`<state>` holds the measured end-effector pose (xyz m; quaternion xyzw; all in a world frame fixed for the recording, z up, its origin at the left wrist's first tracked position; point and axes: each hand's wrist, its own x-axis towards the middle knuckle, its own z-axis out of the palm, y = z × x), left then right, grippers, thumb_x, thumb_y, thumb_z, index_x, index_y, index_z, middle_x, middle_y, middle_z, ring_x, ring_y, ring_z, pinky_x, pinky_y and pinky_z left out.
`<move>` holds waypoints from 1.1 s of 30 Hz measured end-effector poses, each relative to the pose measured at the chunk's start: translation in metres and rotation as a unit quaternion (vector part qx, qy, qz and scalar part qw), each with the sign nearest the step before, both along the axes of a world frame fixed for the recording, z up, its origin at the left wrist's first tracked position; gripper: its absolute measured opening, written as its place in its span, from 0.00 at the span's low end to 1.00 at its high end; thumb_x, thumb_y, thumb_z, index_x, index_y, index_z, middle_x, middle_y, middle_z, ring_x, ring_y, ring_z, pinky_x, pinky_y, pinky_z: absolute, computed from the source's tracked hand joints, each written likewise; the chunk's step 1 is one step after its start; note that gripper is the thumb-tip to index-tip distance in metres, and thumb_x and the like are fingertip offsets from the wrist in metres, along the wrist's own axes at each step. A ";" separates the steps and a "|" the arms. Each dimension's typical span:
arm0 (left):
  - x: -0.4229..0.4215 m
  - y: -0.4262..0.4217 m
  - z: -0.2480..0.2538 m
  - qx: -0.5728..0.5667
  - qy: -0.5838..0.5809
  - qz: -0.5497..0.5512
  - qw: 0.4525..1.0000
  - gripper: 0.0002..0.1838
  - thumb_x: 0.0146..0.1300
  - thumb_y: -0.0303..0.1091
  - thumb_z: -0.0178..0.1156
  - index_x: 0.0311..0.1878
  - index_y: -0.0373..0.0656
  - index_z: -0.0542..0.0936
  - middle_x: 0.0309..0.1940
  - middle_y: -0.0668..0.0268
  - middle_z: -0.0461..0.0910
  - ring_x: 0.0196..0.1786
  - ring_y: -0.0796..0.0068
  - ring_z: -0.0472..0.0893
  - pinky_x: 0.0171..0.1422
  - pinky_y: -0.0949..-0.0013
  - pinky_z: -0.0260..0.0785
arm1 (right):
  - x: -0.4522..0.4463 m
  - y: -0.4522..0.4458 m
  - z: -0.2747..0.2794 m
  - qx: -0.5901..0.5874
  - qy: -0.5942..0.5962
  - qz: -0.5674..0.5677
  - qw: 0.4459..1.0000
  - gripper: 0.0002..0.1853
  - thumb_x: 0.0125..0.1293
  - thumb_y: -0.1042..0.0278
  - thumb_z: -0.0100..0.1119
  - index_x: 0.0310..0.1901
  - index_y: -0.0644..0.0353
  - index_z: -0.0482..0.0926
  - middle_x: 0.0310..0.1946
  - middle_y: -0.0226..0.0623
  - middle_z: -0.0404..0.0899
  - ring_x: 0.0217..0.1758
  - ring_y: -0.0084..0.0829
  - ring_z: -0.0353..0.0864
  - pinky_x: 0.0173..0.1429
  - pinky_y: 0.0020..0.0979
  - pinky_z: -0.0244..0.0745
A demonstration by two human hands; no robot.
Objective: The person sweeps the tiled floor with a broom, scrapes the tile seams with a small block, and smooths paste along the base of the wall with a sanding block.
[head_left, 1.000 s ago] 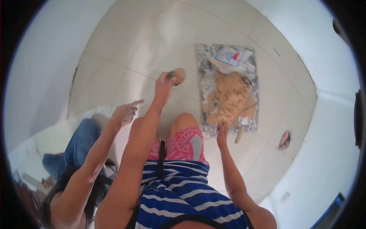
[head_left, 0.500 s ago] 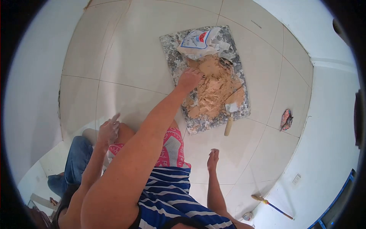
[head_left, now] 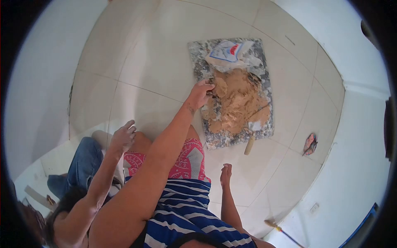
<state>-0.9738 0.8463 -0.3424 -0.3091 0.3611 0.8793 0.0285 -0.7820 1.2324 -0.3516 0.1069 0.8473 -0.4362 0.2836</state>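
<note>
We have the pale tiled floor point(head_left: 161, 58) under everything ahead of our hands. A co-worker point(head_left: 78, 211) sits to our left, one dusty hand point(head_left: 123, 138) loosely curled, nearer us than our left hand. Ahead of our right hand lies the mottled board point(head_left: 264, 58), its long axis running away from us, slightly leftward. Tan paste point(head_left: 237, 103) spreads over it, right of our left hand; the printed bag point(head_left: 225, 53) lies beyond.

Our left hand point(head_left: 199, 94) grips a paste-covered tool point(head_left: 221, 87) over the board's left part. Its coated end points right, towards the paste; our fingers hide the grip, so we cannot tell its full long axis. Our right hand point(head_left: 225, 175) is off the board, fingers together; we cannot tell whether it holds anything.

Behind and right of it is a brush point(head_left: 271, 223). Ahead and right, a scraper point(head_left: 249, 144) points its blade away, handle towards us, past the board's edge. Farther right lies a pink-and-dark bundle point(head_left: 310, 144).
</note>
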 end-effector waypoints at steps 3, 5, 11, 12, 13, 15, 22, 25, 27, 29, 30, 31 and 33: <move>0.036 -0.017 0.028 0.116 0.091 0.144 0.979 0.15 0.59 0.29 0.58 0.49 0.38 0.70 0.45 0.62 0.77 0.47 0.68 0.79 0.54 0.64 0.70 | -0.016 -0.002 -0.010 -0.036 0.011 0.048 0.998 0.15 0.71 0.58 0.38 0.41 0.60 0.70 0.28 0.35 0.70 0.30 0.26 0.68 0.38 0.30 0.67; 0.067 -0.031 0.037 0.138 0.137 0.203 0.960 0.21 0.58 0.28 0.59 0.54 0.39 0.66 0.49 0.61 0.75 0.51 0.66 0.77 0.58 0.62 0.68 | -0.025 -0.007 -0.017 -0.053 -0.018 0.059 0.997 0.15 0.71 0.57 0.38 0.41 0.59 0.70 0.27 0.32 0.68 0.30 0.24 0.66 0.38 0.28 0.66; 0.180 -0.067 0.033 0.112 0.130 0.351 0.921 0.20 0.57 0.26 0.60 0.52 0.43 0.67 0.46 0.64 0.76 0.49 0.69 0.76 0.53 0.63 0.69 | -0.053 -0.046 -0.013 -0.110 -0.003 0.156 0.982 0.14 0.71 0.58 0.38 0.43 0.59 0.69 0.25 0.29 0.66 0.28 0.21 0.64 0.35 0.24 0.63; 0.199 -0.074 0.026 0.111 0.133 0.364 0.915 0.20 0.57 0.26 0.60 0.52 0.43 0.67 0.46 0.64 0.76 0.49 0.69 0.76 0.53 0.63 0.69 | -0.055 -0.052 -0.011 -0.106 -0.010 0.156 0.982 0.13 0.71 0.59 0.38 0.42 0.58 0.69 0.24 0.29 0.66 0.27 0.20 0.63 0.33 0.23 0.62; 0.219 -0.081 0.019 0.100 0.124 0.401 0.902 0.18 0.57 0.25 0.60 0.50 0.45 0.69 0.45 0.66 0.76 0.47 0.71 0.76 0.52 0.65 0.68 | -0.055 -0.056 -0.008 -0.100 -0.017 0.154 0.983 0.12 0.71 0.59 0.38 0.41 0.57 0.69 0.24 0.29 0.66 0.25 0.19 0.63 0.30 0.22 0.61; 0.255 -0.092 0.017 0.089 0.119 0.447 0.882 0.16 0.57 0.25 0.59 0.48 0.47 0.70 0.43 0.69 0.76 0.46 0.72 0.76 0.50 0.66 0.68 | -0.054 -0.060 -0.005 -0.111 -0.028 0.171 0.979 0.11 0.70 0.60 0.38 0.41 0.58 0.68 0.24 0.29 0.66 0.25 0.19 0.63 0.30 0.21 0.61; 0.311 -0.133 0.022 0.056 0.145 0.497 0.854 0.09 0.59 0.27 0.60 0.42 0.49 0.73 0.37 0.71 0.78 0.43 0.74 0.77 0.48 0.66 0.68 | -0.056 -0.075 0.000 -0.096 -0.036 0.225 0.969 0.13 0.70 0.58 0.38 0.43 0.58 0.69 0.24 0.30 0.67 0.26 0.20 0.64 0.31 0.22 0.62; 0.337 -0.149 0.000 0.055 0.190 0.439 0.877 0.08 0.60 0.31 0.59 0.42 0.48 0.72 0.38 0.69 0.78 0.42 0.73 0.77 0.48 0.66 0.68 | -0.058 -0.085 0.001 -0.086 -0.037 0.226 0.970 0.14 0.69 0.57 0.39 0.44 0.58 0.69 0.25 0.31 0.68 0.26 0.20 0.64 0.30 0.22 0.61; 0.351 -0.158 0.007 0.041 0.186 0.383 0.904 0.09 0.61 0.32 0.58 0.44 0.48 0.72 0.40 0.68 0.78 0.42 0.73 0.77 0.49 0.68 0.68 | -0.059 -0.091 -0.001 -0.112 -0.062 0.219 0.967 0.15 0.70 0.57 0.38 0.43 0.60 0.69 0.30 0.34 0.69 0.32 0.24 0.67 0.37 0.26 0.65; 0.352 -0.157 0.040 0.068 0.185 0.434 0.879 0.09 0.61 0.33 0.56 0.43 0.44 0.73 0.41 0.66 0.78 0.43 0.71 0.77 0.48 0.68 0.69 | -0.061 -0.088 -0.022 -0.098 0.002 0.276 0.956 0.15 0.70 0.57 0.37 0.43 0.61 0.68 0.33 0.35 0.68 0.36 0.26 0.67 0.42 0.28 0.65; 0.349 -0.155 0.063 0.083 0.185 0.458 0.865 0.09 0.61 0.34 0.56 0.43 0.42 0.73 0.41 0.64 0.78 0.43 0.71 0.77 0.48 0.68 0.69 | -0.064 -0.087 -0.032 -0.081 0.069 0.323 0.941 0.16 0.70 0.57 0.37 0.43 0.62 0.68 0.36 0.36 0.68 0.40 0.28 0.68 0.47 0.30 0.65; 0.346 -0.153 0.079 0.099 0.185 0.482 0.851 0.10 0.61 0.34 0.55 0.43 0.41 0.73 0.42 0.63 0.78 0.44 0.70 0.77 0.48 0.69 0.70 | -0.062 -0.097 -0.024 -0.083 0.068 0.330 0.938 0.16 0.70 0.57 0.37 0.43 0.62 0.68 0.36 0.36 0.68 0.40 0.28 0.68 0.47 0.30 0.65; 0.346 -0.156 0.082 0.115 0.183 0.511 0.832 0.10 0.61 0.34 0.55 0.43 0.39 0.73 0.42 0.62 0.78 0.45 0.69 0.77 0.48 0.69 0.70 | -0.058 -0.108 -0.005 -0.102 0.000 0.290 0.952 0.16 0.69 0.58 0.36 0.43 0.63 0.68 0.38 0.37 0.66 0.45 0.31 0.67 0.54 0.32 0.62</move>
